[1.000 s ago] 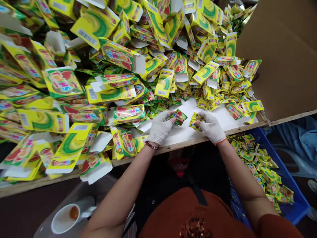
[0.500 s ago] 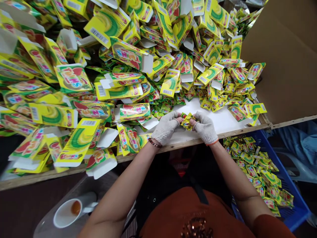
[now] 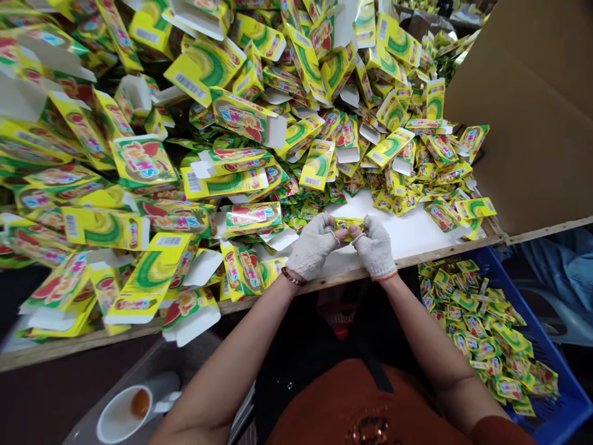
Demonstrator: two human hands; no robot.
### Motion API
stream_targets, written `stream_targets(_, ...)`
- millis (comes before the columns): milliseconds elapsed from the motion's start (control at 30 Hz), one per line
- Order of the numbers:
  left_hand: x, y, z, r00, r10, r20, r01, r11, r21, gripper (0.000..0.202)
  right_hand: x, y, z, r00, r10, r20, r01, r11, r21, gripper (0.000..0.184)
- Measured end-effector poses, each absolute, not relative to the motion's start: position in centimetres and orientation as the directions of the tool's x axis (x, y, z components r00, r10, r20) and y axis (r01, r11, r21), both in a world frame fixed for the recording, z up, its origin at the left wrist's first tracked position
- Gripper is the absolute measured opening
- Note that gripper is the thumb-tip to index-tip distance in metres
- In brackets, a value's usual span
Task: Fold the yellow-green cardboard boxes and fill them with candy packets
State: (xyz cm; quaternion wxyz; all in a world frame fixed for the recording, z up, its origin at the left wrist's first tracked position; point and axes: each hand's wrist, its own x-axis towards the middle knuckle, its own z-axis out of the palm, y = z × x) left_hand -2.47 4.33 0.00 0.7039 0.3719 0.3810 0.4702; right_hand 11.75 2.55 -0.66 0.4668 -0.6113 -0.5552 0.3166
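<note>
My left hand, in a white fingerless knit glove, pinches one end of a small yellow packet. From the other side, my right hand grips the packet in a matching glove with an orange cuff. Both thumbs lie on its near face, and the fingers behind it are largely hidden. The packet is held just above the white tabletop, near the wooden front edge. Just beyond the hands lie small green wrapped pieces in a loose heap.
Yellow printed cartons, many with open flaps, are piled across the left and back. A blue crate of small yellow packets stands below the edge at right. A cardboard sheet rises behind it. A white mug sits lower left.
The packet has turned from a tilted, crumpled-looking pose to lying level between my hands. My right hand has shifted slightly left, closer to my left hand. The view has tilted a little.
</note>
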Motion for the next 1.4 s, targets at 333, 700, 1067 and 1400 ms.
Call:
stream_targets(333,-2.8,5.2,-1.4,0.203,0.979,0.020,-0.098,0.000,0.995,0.031,12.7,3.0,-1.0,-0.067,0.996,0.063,0.268,0.079,-0.960,0.050)
stream_targets(700,-8.2,1.9,4.7,0.233,0.934,0.271,0.863,-0.327,0.385,0.022,12.3,2.4,-1.4,0.012,0.997,-0.076,0.186,-0.077,-0.980,0.034)
stream_targets(1067,-11.8,7.1,8.3,0.239,0.971,0.021,0.961,-0.233,-0.149,0.034,12.5,2.2,-0.9,-0.178,0.980,-0.092,0.001,-0.094,-0.996,0.039)
stream_targets(1400,-4.7,2.8,4.3,0.074,0.996,-0.050,-0.182,0.063,0.981,0.046,13.4,0.6,-1.1,-0.109,0.993,0.042,-0.262,0.012,-0.965,0.057)
